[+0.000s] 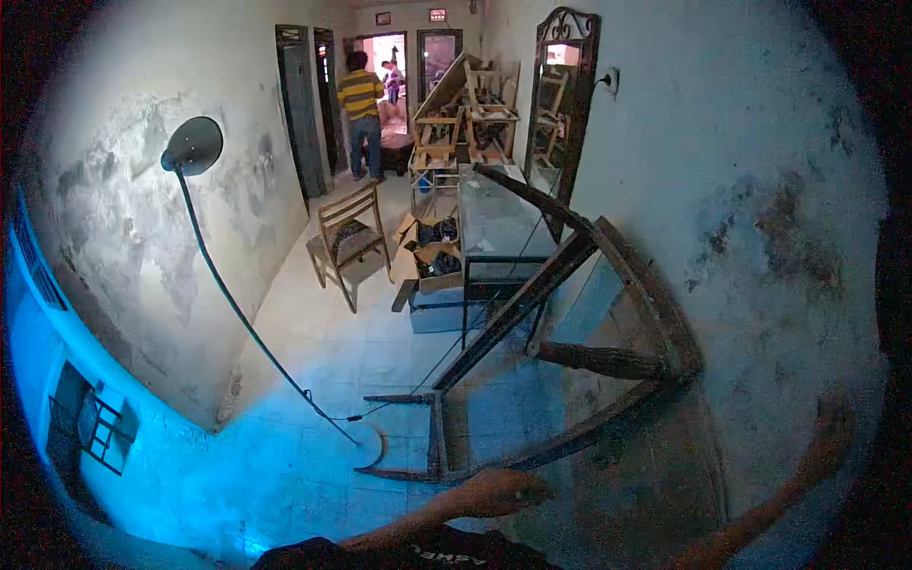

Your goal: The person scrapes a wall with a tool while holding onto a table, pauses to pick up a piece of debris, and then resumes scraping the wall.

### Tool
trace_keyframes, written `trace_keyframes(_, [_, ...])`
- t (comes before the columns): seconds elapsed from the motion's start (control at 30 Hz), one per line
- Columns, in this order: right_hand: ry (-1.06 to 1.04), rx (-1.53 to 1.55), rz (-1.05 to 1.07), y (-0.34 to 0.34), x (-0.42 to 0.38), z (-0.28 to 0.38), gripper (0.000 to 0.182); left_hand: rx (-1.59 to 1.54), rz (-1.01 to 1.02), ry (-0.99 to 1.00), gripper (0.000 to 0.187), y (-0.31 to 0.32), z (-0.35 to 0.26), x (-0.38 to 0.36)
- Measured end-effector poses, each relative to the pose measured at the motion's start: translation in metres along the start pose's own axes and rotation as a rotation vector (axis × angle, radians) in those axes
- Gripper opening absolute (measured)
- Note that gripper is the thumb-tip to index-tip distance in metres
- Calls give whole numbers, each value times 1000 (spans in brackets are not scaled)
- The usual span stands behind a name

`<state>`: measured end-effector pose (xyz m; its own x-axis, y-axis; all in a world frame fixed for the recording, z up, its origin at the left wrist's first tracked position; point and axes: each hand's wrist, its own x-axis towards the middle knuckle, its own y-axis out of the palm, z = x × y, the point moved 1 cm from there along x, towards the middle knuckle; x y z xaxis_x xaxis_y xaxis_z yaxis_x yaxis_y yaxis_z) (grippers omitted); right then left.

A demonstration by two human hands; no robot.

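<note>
A dark wooden furniture frame (513, 318) lies on its side on the tiled floor, its legs and rails sticking out toward me and the right wall. My left hand (508, 491) hovers at the bottom middle, overlapping the frame's lower rail in this view. Its fingers stretch loosely to the right with nothing held. Off to the far right, my right hand (832, 427) is raised in front of the wall. Shadow blurs its fingers, so I cannot tell their pose.
A floor lamp (195, 147) on a thin pole stands at left, its cable running toward the frame. Beyond are a wooden chair (350, 237), cardboard boxes (439, 281), a glass-topped table (503, 233), stacked wooden furniture (489, 119) and a mirror (560, 104). A person (361, 109) stands near the doorway.
</note>
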<state>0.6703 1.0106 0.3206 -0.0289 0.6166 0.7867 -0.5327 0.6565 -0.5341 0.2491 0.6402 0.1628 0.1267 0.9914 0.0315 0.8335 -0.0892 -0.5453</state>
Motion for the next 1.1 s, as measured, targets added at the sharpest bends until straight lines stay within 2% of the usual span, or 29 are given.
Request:
trace_keyframes(0.1, [56,144,54,-1,-8,-2,33,119,36,-17,25,0,4,-3])
trace_keyframes(0.27, [109,336,91,-4,0,1,34,-49,4,1,27,-8,-4,-7])
trace_keyframes(0.33, [-138,-91,18,1,2,7,33,-84,-31,20,26,-9,-2,-7])
trace_keyframes(0.4, [-375,-523,-32,6,-9,10,31,15,1,-70,25,-7,-1,-11])
trace_keyframes(0.47, [-626,-969,-104,2,-5,14,30,4,23,-26,25,-4,0,-7])
trace_keyframes(0.5, [-626,-979,-107,-17,-29,36,30,1,39,19,25,-3,0,-4])
trace_keyframes(0.63, [-87,-381,-269,-60,-78,158,16,-31,-10,33,25,-6,-3,-3])
trace_keyframes(0.67, [52,-226,-293,-60,-71,181,12,3,20,-7,25,-5,-1,-4])
trace_keyframes(0.7, [194,-74,-314,-45,-28,161,10,37,53,-49,25,-4,1,-7])
trace_keyframes(0.83, [180,-62,-201,-57,-29,127,18,3,13,15,25,-3,3,-4])
trace_keyframes(0.93, [173,-49,-71,-60,-33,94,28,-105,16,-57,27,2,11,-3])
trace_keyframes(1.0, [157,-78,-53,-53,-45,44,28,-12,23,-33,28,0,-1,-5])
trace_keyframes(1.1, [52,-147,-71,-45,-39,42,28,-51,89,-61,27,-1,-3,-2])
